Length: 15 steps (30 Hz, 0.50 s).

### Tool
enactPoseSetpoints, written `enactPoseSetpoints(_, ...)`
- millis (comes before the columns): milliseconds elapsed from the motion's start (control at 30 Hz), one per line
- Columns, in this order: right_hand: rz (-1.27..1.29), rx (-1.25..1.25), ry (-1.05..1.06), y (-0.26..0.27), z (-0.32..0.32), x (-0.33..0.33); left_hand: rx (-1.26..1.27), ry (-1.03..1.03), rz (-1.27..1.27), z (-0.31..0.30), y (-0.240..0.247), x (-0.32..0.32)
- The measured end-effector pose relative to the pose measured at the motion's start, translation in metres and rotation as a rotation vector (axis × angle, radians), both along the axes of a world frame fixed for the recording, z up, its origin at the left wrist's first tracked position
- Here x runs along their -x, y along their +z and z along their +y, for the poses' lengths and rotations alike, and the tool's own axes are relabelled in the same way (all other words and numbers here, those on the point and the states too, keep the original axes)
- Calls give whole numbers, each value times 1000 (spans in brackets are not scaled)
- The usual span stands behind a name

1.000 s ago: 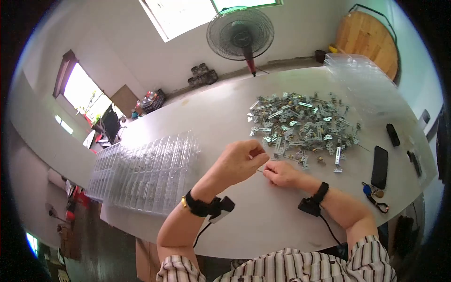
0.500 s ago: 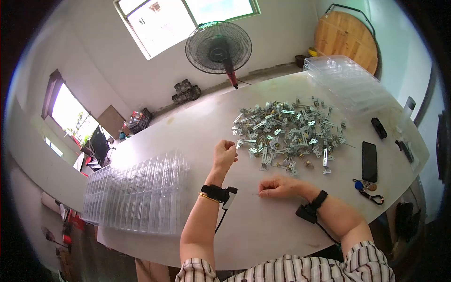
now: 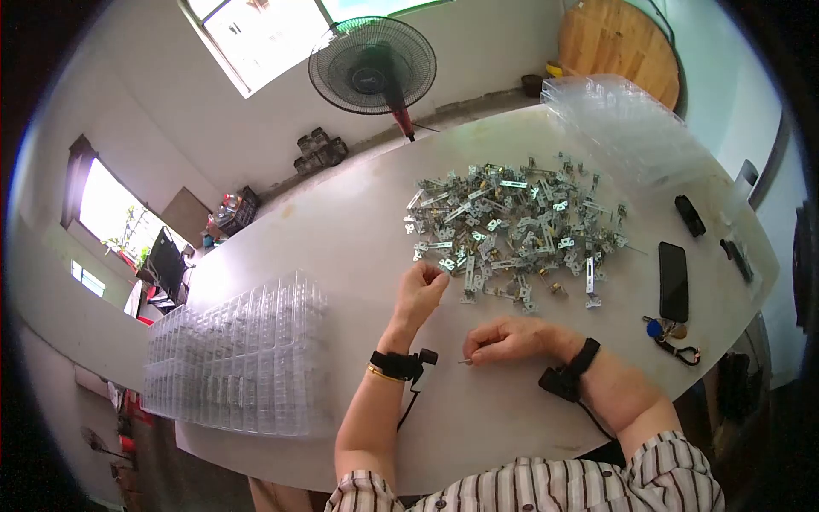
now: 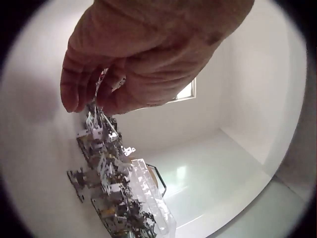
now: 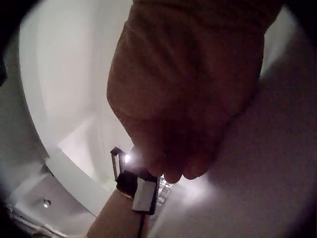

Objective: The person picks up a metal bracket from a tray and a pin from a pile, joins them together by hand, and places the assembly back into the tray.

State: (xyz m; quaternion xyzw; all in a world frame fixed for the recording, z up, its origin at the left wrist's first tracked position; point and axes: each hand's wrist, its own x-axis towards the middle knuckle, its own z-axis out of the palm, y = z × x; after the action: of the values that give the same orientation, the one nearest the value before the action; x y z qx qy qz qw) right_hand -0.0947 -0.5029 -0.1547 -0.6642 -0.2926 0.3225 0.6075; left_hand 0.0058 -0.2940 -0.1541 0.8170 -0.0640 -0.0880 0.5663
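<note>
My left hand is at the near-left edge of a heap of small metal brackets. In the left wrist view its thumb and curled fingertips pinch a thin metal piece, mostly hidden by the fingers and overlapping the heap behind. Closer to the body, low over the table, my right hand pinches a thin metal pin, whose end pokes out left of the fingertips. The palm hides that pin in the right wrist view.
Clear plastic compartment boxes holding small parts lie at the left. Stacked clear trays stand at the back right. A phone, keys and a black object lie at the right. A fan stands behind the table.
Both hands were together before the heap; they have parted. The left went left to the heap's edge, then slightly back right. The right came nearer the body with the pin.
</note>
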Motion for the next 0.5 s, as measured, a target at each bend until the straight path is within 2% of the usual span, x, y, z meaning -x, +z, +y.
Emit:
enactPoseSetpoints(67, 65, 24, 8, 3, -2, 1, -99, -78, -20, -7, 3, 8)
enactPoseSetpoints(200, 62, 27, 20, 1, -2, -2, -188, -101, -125, -20, -1, 17)
enactPoseSetpoints(267, 1, 55, 43, 5, -4, -2, -318, -47, -382, -26, -13, 16)
enactPoseSetpoints(300, 0, 54, 35, 3, -4, -2, -317, -55, -384, -32, -8, 18)
enactPoseSetpoints(367, 1, -13, 50, -2, -2, -4, -505, -54, -284, -39, 3, 20)
enactPoseSetpoints(500, -6, -14, 41, 2, -3, -3, -603, -70, -301, -49, 7, 18)
